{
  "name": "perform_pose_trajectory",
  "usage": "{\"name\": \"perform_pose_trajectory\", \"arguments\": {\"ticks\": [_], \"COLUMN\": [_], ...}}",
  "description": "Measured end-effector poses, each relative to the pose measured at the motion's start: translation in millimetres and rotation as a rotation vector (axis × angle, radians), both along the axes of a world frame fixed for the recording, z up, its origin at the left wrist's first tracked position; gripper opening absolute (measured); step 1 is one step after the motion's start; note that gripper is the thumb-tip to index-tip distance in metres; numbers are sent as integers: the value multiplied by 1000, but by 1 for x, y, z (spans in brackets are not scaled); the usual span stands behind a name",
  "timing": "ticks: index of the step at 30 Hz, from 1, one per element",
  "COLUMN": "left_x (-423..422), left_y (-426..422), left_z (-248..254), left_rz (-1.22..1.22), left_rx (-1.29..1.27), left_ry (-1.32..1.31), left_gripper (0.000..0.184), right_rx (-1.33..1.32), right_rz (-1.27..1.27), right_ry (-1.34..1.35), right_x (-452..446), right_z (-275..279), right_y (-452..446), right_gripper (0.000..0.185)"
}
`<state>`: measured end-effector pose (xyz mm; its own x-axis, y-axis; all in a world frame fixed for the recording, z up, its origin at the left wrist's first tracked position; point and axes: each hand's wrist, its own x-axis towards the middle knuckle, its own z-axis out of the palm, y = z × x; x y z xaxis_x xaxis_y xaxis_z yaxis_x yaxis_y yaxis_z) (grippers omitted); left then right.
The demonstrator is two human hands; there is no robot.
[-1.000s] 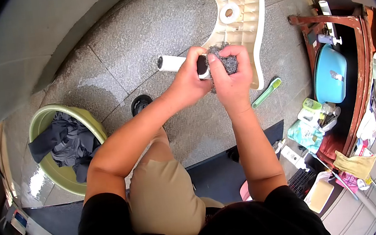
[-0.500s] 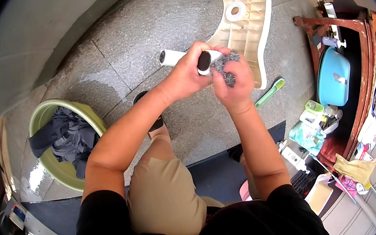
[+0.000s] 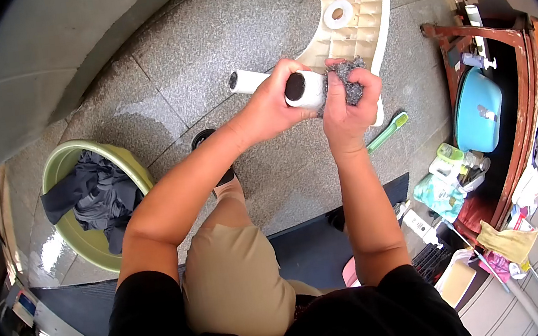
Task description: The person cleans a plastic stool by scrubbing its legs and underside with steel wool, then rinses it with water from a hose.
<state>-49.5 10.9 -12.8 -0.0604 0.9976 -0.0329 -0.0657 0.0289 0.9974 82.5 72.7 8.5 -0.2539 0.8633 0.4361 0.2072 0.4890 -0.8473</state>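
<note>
From the head view, I see the left hand (image 3: 275, 105) curled around the white tube (image 3: 314, 90) near its black end, presumably to steady it. The right hand (image 3: 350, 118) pinches a scourer (image 3: 354, 92) between thumb and fingers, against the tube's side — likely for pressure. The brush (image 3: 388, 132) lies on the floor (image 3: 277, 180) near the right hand — probably for easy reach.

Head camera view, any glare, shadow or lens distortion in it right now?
Head view: fisheye bending, black corners; head view: bright glare on the floor left of the yellow-green basin; head view: deep shadow inside the wooden rack; head view: steel-wool scrubber in the right hand, texture discernible.
</note>
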Motion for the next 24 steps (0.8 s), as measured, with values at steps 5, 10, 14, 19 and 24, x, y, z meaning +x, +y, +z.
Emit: {"name": "perform_pose_trajectory", "arguments": {"ticks": [5,10,14,19,24], "left_x": [-4,-1,-7,-7,-5], "left_y": [1,0,-4,-6,-7], "left_z": [-11,-7,9,-6,-4], "left_rz": [-13,35,7,37,79], "left_rx": [13,42,-100,39,-22], "left_ry": [-64,30,41,90,42], "left_gripper": [62,64,66,65,64], "right_rx": [-22,62,-339,17,-295], "right_rz": [332,249,53,359,46], "right_ry": [-131,-381,-187,-362,-169], "right_x": [6,1,-12,0,-23], "right_z": [19,22,33,26,27], "right_y": [-2,-7,-3,-2,-5], "right_gripper": [28,26,21,22,19]}}
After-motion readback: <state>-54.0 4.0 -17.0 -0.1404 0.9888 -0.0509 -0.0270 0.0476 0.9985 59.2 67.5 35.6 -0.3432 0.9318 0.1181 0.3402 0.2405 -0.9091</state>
